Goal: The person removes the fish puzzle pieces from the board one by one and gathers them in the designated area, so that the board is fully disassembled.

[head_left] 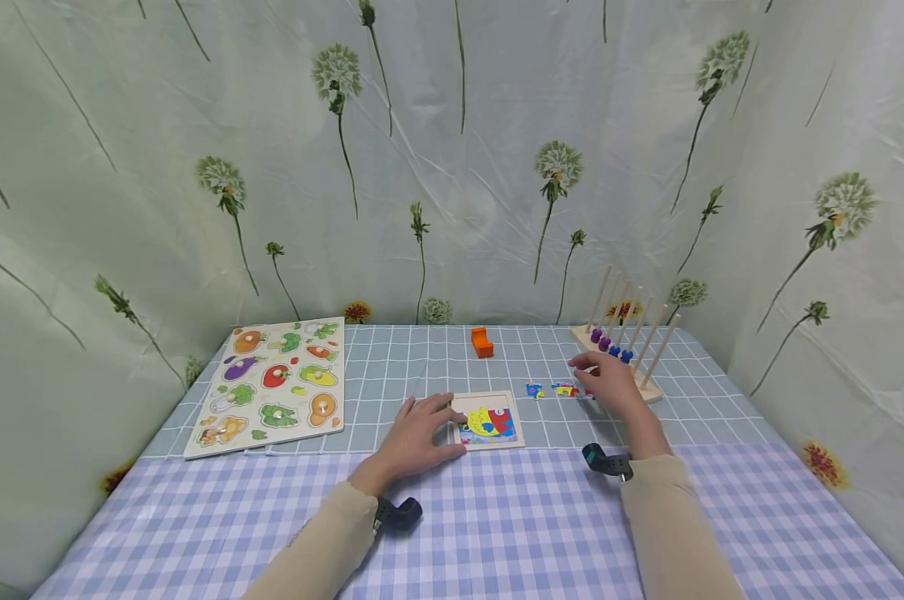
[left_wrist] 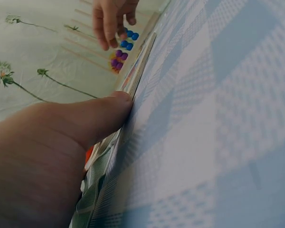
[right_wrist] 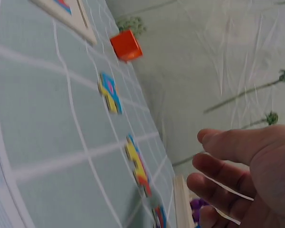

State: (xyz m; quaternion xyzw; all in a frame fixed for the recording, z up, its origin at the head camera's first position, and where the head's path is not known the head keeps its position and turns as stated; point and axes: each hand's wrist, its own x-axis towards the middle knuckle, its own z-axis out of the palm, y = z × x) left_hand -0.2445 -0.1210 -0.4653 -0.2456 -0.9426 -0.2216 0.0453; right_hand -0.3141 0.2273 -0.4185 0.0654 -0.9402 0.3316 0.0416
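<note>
My left hand (head_left: 420,437) rests at the left side of a small wooden jigsaw frame (head_left: 518,427), fingers spread and touching it. In the left wrist view the thumb (left_wrist: 102,114) lies against the frame's edge. Inside the frame is a partly assembled yellow, red and blue fish picture (head_left: 489,423). My right hand (head_left: 609,385) hovers above the table, fingers loosely bent with nothing between them. Below and left of it lie jigsaw pieces: a blue-yellow one (head_left: 535,391), a yellow-red one (head_left: 565,389), and another (right_wrist: 159,217) partly out of the right wrist view.
At the left lies a large vegetable peg board (head_left: 279,383). An orange block-like holder (head_left: 481,342) stands at the back. Right and behind my right hand is a wooden rack (head_left: 650,390) with upright pegs and purple and blue beads. A checked cloth (head_left: 496,517) covers the front.
</note>
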